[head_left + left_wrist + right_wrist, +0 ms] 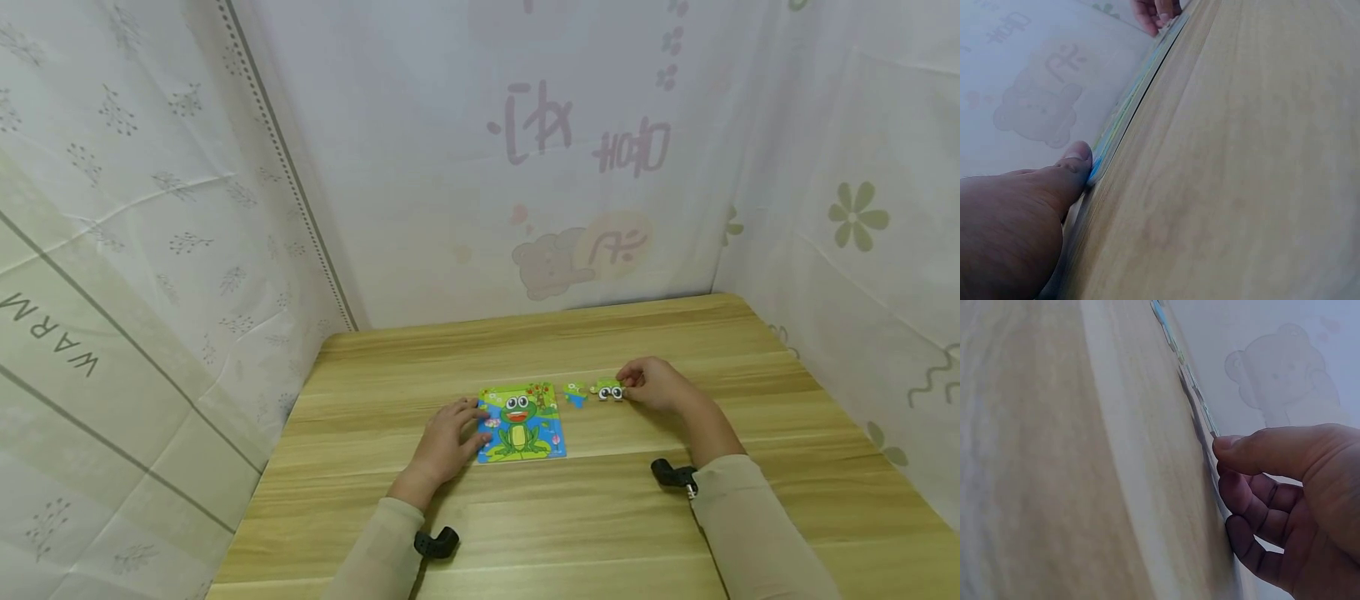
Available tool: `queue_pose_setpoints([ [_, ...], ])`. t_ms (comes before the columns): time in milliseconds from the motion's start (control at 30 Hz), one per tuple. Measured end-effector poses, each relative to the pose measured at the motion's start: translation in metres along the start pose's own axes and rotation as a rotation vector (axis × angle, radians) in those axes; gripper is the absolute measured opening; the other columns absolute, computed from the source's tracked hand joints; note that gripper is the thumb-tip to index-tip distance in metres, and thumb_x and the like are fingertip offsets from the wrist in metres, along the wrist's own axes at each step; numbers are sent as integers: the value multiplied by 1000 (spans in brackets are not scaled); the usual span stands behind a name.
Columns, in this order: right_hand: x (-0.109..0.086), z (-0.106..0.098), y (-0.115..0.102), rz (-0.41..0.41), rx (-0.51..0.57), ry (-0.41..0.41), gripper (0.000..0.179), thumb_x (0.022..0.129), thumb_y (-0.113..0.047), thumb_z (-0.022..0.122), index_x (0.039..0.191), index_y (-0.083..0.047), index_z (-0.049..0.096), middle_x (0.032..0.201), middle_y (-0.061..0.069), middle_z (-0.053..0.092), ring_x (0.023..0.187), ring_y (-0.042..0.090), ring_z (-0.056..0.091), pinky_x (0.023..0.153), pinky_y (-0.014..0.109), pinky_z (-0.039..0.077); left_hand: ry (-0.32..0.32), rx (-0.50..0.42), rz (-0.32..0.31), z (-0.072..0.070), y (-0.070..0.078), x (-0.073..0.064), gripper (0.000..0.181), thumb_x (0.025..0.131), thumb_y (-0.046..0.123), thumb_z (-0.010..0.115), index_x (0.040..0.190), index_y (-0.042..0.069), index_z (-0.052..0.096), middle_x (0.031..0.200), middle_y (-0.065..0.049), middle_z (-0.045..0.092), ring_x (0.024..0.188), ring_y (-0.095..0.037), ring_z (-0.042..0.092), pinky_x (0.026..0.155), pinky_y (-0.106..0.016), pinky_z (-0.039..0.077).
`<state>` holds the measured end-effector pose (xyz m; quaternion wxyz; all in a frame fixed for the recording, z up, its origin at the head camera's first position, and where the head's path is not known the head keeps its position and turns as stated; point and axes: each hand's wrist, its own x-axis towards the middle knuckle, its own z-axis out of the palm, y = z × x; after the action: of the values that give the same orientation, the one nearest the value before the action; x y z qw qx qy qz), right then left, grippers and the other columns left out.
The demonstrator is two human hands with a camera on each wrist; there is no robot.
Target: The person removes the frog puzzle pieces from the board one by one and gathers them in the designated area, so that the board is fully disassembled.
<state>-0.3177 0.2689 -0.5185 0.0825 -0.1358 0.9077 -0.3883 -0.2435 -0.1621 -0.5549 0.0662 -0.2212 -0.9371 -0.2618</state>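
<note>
A frog puzzle (520, 433) in a flat square board lies on the table. My left hand (448, 439) rests along its left edge, fingers spread with their tips at the border. In the left wrist view the thumb (1077, 156) touches the board's side. Right of the board lies a green and blue puzzle piece (575, 393). Farther right, my right hand (654, 384) pinches the edge of a puzzle piece with two big eyes (611, 392). Seen from the right wrist, that piece shows edge-on at the thumb tip (1227, 444), with the other fingers curled below.
The wood-grain table (585, 517) reaches back to a printed curtain (450, 208). More patterned cloth (150, 250) hangs along the left side and on the right. Black wrist cameras sit by both sleeves, the left one (437, 543) low over the table.
</note>
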Motion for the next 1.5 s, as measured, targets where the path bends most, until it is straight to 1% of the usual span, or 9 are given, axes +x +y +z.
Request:
queue_pose_setpoints([
  [233,1,2,-1,11,12,-7,18,95,2,72,113,3,71,95,8,66,89,22,61,78,35,54,-3,2,-5,0,-1,-1,42,100,41,72,137,20,68,159,-7,49,151,-32,39,122,-60,30],
  [867,2,2,3,19,-26,11,18,95,3,69,112,4,72,94,8,65,88,21,60,77,36,53,-7,8,-7,0,1,0,43,100,41,72,137,20,67,160,-7,49,151,-32,39,123,-60,29],
  [1133,1,2,4,33,-23,5,18,95,2,70,113,3,72,94,8,65,88,21,60,76,33,53,-6,1,-5,0,0,0,43,100,40,72,137,19,67,159,-8,49,151,-33,39,122,-61,29],
  [1367,1,2,3,42,-19,2,19,96,1,70,115,3,71,97,8,65,90,22,61,79,36,53,10,2,7,2,-3,0,44,100,40,72,137,18,67,159,-8,50,150,-34,39,121,-63,30],
  [1500,0,1,4,46,-25,0,19,97,1,70,115,3,71,97,8,65,91,22,61,80,36,53,5,4,12,2,-3,1,44,100,41,72,137,19,67,159,-8,49,150,-34,39,122,-62,30],
])
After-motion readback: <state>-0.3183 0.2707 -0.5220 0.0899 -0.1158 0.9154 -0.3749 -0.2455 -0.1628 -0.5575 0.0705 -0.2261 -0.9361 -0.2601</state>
